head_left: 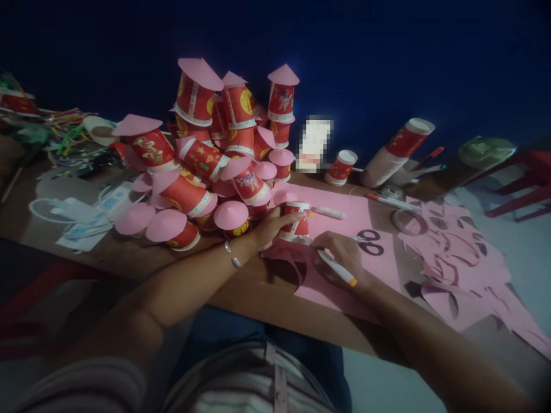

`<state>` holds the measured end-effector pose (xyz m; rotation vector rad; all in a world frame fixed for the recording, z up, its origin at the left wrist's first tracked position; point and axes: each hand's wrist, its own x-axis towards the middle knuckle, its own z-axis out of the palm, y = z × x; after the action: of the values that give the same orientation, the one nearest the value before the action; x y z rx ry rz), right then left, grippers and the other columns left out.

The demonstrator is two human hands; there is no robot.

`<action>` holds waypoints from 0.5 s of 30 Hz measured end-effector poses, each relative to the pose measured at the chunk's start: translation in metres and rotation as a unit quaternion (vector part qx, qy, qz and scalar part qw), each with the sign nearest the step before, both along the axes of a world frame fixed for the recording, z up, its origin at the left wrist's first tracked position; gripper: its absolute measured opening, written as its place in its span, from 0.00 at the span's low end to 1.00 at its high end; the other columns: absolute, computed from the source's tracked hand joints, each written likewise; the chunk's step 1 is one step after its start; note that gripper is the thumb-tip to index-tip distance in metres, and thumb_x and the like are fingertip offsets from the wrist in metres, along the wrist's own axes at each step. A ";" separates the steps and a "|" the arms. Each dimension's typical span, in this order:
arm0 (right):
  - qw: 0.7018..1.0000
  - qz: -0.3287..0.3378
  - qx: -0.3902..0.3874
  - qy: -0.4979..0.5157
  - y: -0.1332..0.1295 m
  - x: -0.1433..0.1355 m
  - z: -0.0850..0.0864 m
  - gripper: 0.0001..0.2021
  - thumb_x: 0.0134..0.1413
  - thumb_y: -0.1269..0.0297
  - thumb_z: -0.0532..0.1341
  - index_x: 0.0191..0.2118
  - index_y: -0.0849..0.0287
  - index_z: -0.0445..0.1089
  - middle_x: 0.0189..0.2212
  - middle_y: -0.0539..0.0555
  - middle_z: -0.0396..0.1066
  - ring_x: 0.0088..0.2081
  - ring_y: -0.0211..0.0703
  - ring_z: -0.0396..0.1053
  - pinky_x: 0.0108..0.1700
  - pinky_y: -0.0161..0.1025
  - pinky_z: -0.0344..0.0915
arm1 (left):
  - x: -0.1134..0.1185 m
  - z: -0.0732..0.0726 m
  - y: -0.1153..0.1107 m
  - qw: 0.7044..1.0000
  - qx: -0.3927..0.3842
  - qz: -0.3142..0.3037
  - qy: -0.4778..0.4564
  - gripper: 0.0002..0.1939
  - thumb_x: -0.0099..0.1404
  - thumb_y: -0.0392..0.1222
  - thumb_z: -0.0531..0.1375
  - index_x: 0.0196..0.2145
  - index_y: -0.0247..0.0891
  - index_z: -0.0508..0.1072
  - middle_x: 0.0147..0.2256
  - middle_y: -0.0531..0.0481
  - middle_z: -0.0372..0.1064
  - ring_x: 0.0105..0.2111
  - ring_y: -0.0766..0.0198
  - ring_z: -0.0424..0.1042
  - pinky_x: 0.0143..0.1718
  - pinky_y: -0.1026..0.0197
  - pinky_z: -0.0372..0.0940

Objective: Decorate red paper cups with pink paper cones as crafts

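While your left hand (272, 228) pinches the red cup (298, 225) and your right hand (344, 250) pinches the pen (338, 268), a loosened grip could make the tip skid. Scissors (379, 236) crowd your right knuckles; beyond your left fingers, the piled pink-roofed cups (198, 162) could topple if nudged.

Your red paper cup (297, 220), printed with gold and white, has white bands at both ends. It stands roughly upright, nearer the desk's near edge than its left or right end. Your white marker (336, 267) slants beside the cup's lower end, orange end toward the near edge. Whether its tip touches the cup cannot be determined. Your pink sheet (355, 201) lies flat beneath both.
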<state>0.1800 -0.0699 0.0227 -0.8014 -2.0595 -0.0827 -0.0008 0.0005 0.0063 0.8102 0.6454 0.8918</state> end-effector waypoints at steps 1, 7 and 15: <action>1.000 0.002 0.000 0.000 0.000 0.000 0.000 0.05 0.59 0.74 0.60 0.36 0.56 0.66 0.25 0.48 0.72 0.24 0.37 0.69 0.28 0.34 0.63 | 0.000 0.000 0.000 1.000 -0.002 0.000 0.000 0.22 0.54 0.46 0.73 0.43 0.32 0.75 0.34 0.47 0.76 0.32 0.63 0.74 0.38 0.59 0.68; 1.000 0.004 0.005 0.003 0.001 -0.001 0.002 0.05 0.59 0.74 0.60 0.36 0.57 0.66 0.25 0.49 0.73 0.24 0.36 0.70 0.28 0.34 0.64 | 0.000 0.002 -0.001 1.000 0.003 0.001 0.009 0.22 0.54 0.46 0.73 0.41 0.31 0.75 0.32 0.48 0.75 0.31 0.64 0.73 0.36 0.59 0.68; 1.000 0.019 -0.003 -0.001 0.002 0.001 -0.003 0.05 0.58 0.74 0.60 0.36 0.57 0.67 0.25 0.50 0.73 0.24 0.38 0.70 0.28 0.34 0.64 | -0.001 -0.003 0.001 1.000 0.014 -0.007 0.016 0.21 0.55 0.47 0.73 0.42 0.33 0.75 0.34 0.48 0.75 0.32 0.63 0.74 0.37 0.59 0.68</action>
<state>0.1807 -0.0678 0.0198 -0.7666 -2.0773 -0.0573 -0.0018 0.0013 0.0036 0.8541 0.6559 0.8771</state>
